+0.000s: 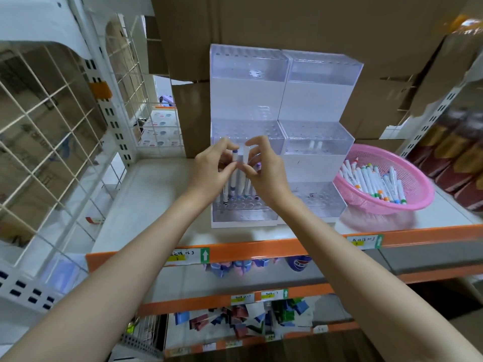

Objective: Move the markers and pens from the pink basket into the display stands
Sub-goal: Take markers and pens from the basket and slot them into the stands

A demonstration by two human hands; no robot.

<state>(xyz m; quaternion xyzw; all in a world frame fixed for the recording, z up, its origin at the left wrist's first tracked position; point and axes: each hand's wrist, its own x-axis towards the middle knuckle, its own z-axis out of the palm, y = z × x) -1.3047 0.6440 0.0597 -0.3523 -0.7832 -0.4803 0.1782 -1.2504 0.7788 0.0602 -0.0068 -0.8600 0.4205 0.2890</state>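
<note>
Pink basket (415, 202), clear stands (247, 126).

Arms outstretched, left hand (209, 168) and right hand (266, 171) meet, fingers (227, 145) pinching.

Cardboard boxes (287, 19) wall behind display stands (285, 131); shelf (162, 199) left open.

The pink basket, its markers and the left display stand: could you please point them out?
pink basket (417, 178), head view, bare mesh wall on its right side.
markers (366, 180), head view, a white barrel in the pile's middle.
left display stand (245, 100), head view, white back panel above its middle tier.
</note>
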